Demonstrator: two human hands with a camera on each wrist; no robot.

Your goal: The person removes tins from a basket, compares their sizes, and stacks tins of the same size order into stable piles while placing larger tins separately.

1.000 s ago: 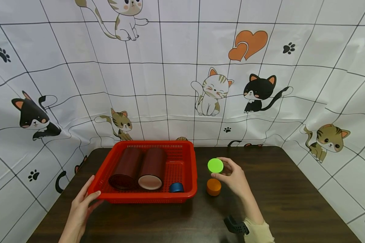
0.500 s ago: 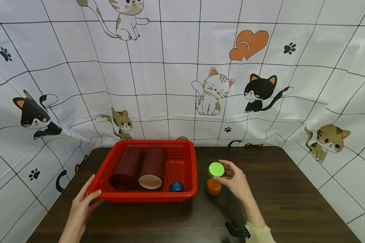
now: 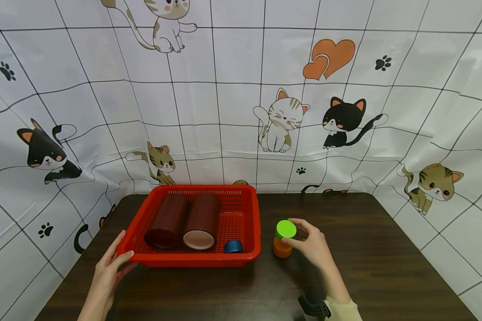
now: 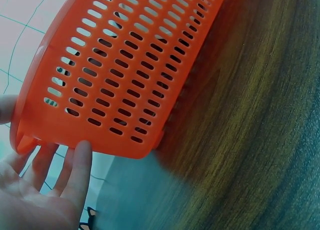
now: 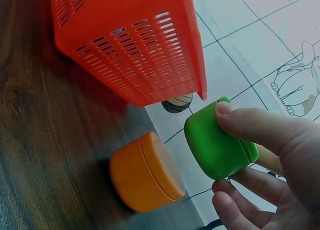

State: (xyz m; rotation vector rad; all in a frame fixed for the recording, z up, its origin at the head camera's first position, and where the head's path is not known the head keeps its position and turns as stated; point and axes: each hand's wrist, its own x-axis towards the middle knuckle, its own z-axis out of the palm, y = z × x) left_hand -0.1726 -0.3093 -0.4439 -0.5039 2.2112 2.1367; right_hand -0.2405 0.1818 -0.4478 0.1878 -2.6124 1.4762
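My right hand (image 3: 312, 244) pinches a small green round lidded container (image 3: 285, 228) between thumb and fingers. Just below it, an orange container (image 3: 282, 250) of the same shape stands upright on the table. In the right wrist view a gap shows between the green container and the orange container's lid (image 5: 167, 165). At the far left, my left hand (image 3: 107, 272) grips the front left corner of a red plastic basket (image 3: 193, 260), thumb on the rim and fingers around the outside. Inside the basket lie two dark brown cylinders (image 3: 202, 214) and a small blue round container (image 3: 233, 246).
The dark wood table (image 3: 369, 267) reaches back to a white sheet (image 3: 233, 107) printed with cats and grid lines. The basket's right wall stands a short way left of the orange container. A black band (image 3: 314, 307) is on my right wrist.
My right hand has lowered the green container toward me, so that in the head view it now overlaps the orange container's top. The left hand and the basket have stayed put.
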